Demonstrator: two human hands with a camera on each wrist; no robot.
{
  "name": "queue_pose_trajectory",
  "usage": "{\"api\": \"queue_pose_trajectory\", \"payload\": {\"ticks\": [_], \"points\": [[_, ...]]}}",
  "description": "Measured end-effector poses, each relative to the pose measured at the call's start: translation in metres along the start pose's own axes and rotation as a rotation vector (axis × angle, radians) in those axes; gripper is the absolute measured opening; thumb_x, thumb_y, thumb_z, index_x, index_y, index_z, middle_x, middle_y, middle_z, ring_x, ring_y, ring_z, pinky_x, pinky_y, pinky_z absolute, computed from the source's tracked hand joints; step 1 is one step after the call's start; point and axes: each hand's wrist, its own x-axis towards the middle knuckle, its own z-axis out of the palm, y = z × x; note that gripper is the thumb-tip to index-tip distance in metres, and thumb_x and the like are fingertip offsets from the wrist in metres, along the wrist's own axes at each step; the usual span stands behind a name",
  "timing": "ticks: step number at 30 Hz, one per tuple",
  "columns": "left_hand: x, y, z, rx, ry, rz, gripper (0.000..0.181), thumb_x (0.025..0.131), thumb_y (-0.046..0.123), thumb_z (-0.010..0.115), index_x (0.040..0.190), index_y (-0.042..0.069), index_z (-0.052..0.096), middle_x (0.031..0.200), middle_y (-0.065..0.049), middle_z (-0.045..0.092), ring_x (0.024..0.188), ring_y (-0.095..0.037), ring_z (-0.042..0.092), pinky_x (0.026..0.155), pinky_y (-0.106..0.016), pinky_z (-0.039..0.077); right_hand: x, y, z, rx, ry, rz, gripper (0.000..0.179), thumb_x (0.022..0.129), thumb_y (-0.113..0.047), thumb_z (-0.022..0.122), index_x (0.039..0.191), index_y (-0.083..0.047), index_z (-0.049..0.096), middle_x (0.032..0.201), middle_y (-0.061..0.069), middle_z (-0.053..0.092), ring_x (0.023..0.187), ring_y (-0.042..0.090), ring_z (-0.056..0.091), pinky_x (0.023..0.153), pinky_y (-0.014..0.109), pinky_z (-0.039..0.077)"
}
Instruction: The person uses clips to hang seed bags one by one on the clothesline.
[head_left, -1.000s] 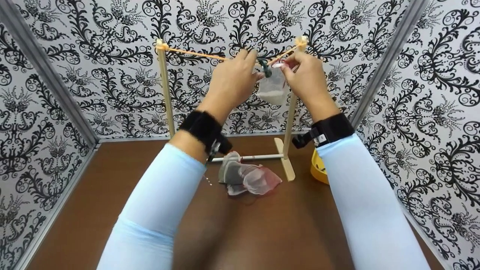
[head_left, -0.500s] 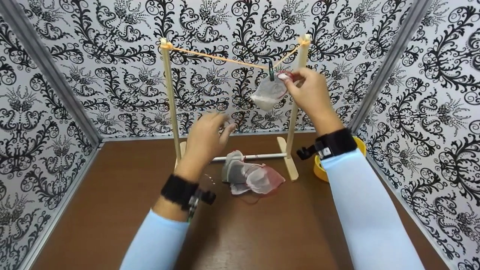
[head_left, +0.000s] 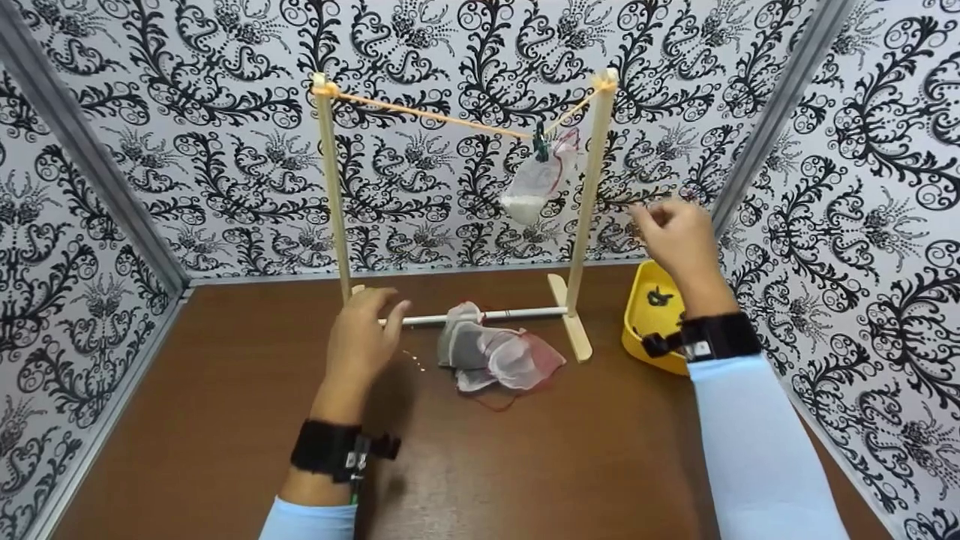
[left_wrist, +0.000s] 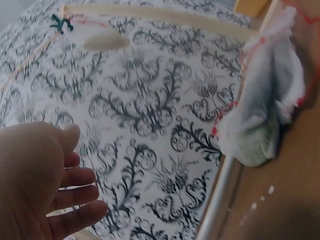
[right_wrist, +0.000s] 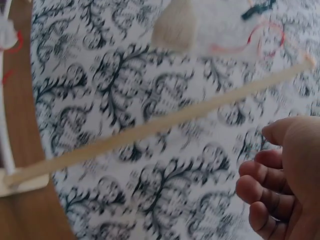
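A white mesh drawstring pouch with a pale filling hangs from the orange string, held by a dark green clothespin. My left hand is by the left foot of the wooden stand, its fingers loosely bent around nothing. To the right of the stand's right post, my right hand is in the air, fingers relaxed and holding nothing. Several mesh pouches with red cords lie heaped on the table, right of my left hand; the left wrist view shows the same heap.
A yellow basket stands at the right below my right hand, with dark clothespins inside. The stand has two wooden posts and a white bar low between them. Patterned walls enclose the brown table.
Both hands have left the line: the left came down to the lower left, the right let go of the pouch's cord and moved right and down. The pouch now hangs from the clothespin alone.
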Motion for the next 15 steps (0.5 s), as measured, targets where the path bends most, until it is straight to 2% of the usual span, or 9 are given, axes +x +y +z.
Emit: {"api": "queue_pose_trajectory", "payload": {"ticks": [3, 5, 8, 10, 13, 15], "points": [[-0.005, -0.007, 0.004, -0.011, -0.009, -0.033, 0.036, 0.108, 0.029, 0.077, 0.130, 0.000, 0.078, 0.129, -0.023, 0.079, 0.128, -0.045, 0.073, 0.115, -0.061, 0.059, 0.002, 0.037, 0.004, -0.069, -0.100, 0.076, 0.059, 0.112, -0.064, 0.060, 0.115, -0.007, 0.075, 0.106, 0.015, 0.075, 0.083, 0.022, 0.068, 0.069, 0.031, 0.061], [-0.007, -0.007, 0.006, -0.012, -0.024, -0.047, 0.038, 0.109, 0.030, 0.076, 0.132, 0.001, 0.077, 0.131, -0.022, 0.078, 0.130, -0.045, 0.072, 0.117, -0.061, 0.058, 0.002, 0.063, 0.009, -0.116, -0.178, 0.128, 0.055, 0.115, -0.055, 0.059, 0.122, -0.003, 0.073, 0.111, 0.021, 0.076, 0.085, 0.028, 0.072, 0.072, 0.040, 0.065], [-0.008, -0.005, 0.008, -0.015, -0.047, -0.053, 0.040, 0.110, 0.031, 0.075, 0.136, 0.002, 0.076, 0.136, -0.022, 0.077, 0.133, -0.045, 0.070, 0.119, -0.062, 0.057, 0.002, 0.097, 0.021, -0.223, -0.267, 0.153, 0.048, 0.113, -0.041, 0.061, 0.129, 0.003, 0.073, 0.118, 0.028, 0.076, 0.092, 0.034, 0.074, 0.079, 0.049, 0.065], [-0.009, -0.002, 0.010, -0.011, -0.061, -0.056, 0.041, 0.110, 0.032, 0.074, 0.140, 0.003, 0.076, 0.140, -0.022, 0.076, 0.137, -0.045, 0.069, 0.122, -0.062, 0.055, 0.002, 0.115, 0.029, -0.287, -0.330, 0.150, 0.042, 0.110, -0.033, 0.062, 0.124, 0.005, 0.073, 0.113, 0.027, 0.076, 0.090, 0.033, 0.073, 0.078, 0.047, 0.063], [-0.011, 0.008, 0.015, -0.019, -0.096, -0.044, 0.044, 0.109, 0.032, 0.076, 0.145, 0.005, 0.074, 0.147, -0.022, 0.073, 0.142, -0.046, 0.066, 0.126, -0.062, 0.052, 0.001, 0.131, 0.040, -0.341, -0.430, 0.126, 0.030, 0.108, -0.025, 0.062, 0.110, 0.003, 0.071, 0.092, 0.016, 0.070, 0.079, 0.026, 0.065, 0.068, 0.035, 0.055], [-0.014, 0.019, 0.020, -0.016, -0.155, -0.035, 0.047, 0.110, 0.034, 0.075, 0.150, 0.009, 0.071, 0.154, -0.019, 0.070, 0.147, -0.042, 0.064, 0.129, -0.061, 0.050, -0.001, 0.137, 0.044, -0.345, -0.501, 0.128, 0.024, 0.108, -0.021, 0.061, 0.105, 0.002, 0.067, 0.085, 0.010, 0.063, 0.077, 0.024, 0.061, 0.068, 0.032, 0.050]]}}
